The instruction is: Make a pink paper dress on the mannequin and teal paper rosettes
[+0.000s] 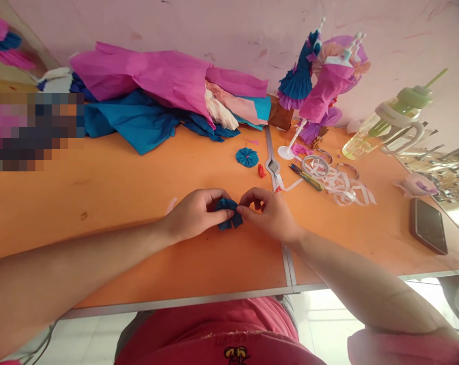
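A small piece of gathered dark-blue crepe paper (pixel 226 222) is held between both hands, just above the orange table (pixel 138 182). My left hand (pixel 197 213) grips its left side, thumb on top and fingers behind. With thumb and forefinger, my right hand (pixel 265 210) pinches its right edge. Beyond the hands lie a round pleated blue paper rosette (pixel 246 157) and a crumpled red scrap (pixel 262 171). A pale strip (pixel 171 205) lies partly behind my left hand.
Pink paper sheets (pixel 153 76) and blue paper (pixel 134 121) are heaped at the back. Small dress forms (pixel 328 86) wear paper dresses. On the right are a cutter (pixel 306 177), a tape roll (pixel 315 166), tangled white ribbon (pixel 351 187), a drink bottle (pixel 385 121) and a phone (pixel 429 225).
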`<state>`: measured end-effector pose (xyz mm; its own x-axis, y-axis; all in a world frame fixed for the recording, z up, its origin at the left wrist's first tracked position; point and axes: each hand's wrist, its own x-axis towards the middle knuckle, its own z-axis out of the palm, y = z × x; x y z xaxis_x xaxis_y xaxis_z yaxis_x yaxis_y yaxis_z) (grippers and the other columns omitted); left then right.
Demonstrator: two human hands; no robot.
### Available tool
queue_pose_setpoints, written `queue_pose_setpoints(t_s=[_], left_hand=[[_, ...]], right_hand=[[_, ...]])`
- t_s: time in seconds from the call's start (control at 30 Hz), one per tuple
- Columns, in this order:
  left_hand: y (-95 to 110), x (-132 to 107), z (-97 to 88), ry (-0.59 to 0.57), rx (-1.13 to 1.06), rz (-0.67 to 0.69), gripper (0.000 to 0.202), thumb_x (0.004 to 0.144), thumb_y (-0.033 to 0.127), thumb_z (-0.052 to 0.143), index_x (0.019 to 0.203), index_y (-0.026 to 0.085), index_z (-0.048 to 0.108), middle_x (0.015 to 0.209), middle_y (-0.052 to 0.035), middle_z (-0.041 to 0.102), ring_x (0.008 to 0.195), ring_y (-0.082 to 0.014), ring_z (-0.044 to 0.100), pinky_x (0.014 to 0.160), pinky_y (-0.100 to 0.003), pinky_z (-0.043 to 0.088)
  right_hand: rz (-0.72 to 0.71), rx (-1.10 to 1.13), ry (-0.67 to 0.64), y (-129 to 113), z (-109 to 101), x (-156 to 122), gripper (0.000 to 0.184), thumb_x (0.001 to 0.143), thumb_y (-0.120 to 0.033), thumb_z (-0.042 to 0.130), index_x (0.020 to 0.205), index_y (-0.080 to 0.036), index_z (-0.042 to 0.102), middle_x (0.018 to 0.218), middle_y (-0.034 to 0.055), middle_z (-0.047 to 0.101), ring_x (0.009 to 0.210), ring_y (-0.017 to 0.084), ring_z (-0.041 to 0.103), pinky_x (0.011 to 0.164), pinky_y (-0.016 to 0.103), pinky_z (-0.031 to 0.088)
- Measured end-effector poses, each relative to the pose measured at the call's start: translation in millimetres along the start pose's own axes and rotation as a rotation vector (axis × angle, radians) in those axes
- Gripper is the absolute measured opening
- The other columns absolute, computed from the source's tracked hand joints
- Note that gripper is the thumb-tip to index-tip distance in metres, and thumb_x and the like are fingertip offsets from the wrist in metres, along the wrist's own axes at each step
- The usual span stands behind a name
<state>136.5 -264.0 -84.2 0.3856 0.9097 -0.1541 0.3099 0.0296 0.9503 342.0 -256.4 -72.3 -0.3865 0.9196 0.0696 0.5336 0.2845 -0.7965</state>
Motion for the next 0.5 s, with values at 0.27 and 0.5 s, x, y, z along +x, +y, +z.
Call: queue_pose_setpoints(t_s=[0.27,0.5], left_hand=[[-4.0,1.3,2.1,0.048,0.112,0.016,0.020,0.077,0.037,0.065,0.085,0.018,0.066,0.073,-0.0013,0.070,0.066,-0.0194,0.066,0.059,-0.027,0.049],[-5.5,1.5,3.2,0.027,0.262,0.014,0.017,0.077,0.033,0.063,0.085,0.019,0.067,0.074,0.0005,0.069,0.069,-0.0182,0.065,0.058,-0.025,0.047]], right_hand=[[0.002,0.065,0.024,-3.8,0.8,-6.1,0.028,0.078,-0.028,0.065,0.104,-0.022,0.058,0.095,0.0009,0.069,0.078,0.013,0.060,0.063,0.024,0.043],[-0.042,-0.019,0.013,-0.6,0.8,-2.9,0.009,0.084,-0.026,0.061,0.084,-0.022,0.068,0.081,-0.0022,0.071,0.072,0.011,0.060,0.066,0.025,0.044]])
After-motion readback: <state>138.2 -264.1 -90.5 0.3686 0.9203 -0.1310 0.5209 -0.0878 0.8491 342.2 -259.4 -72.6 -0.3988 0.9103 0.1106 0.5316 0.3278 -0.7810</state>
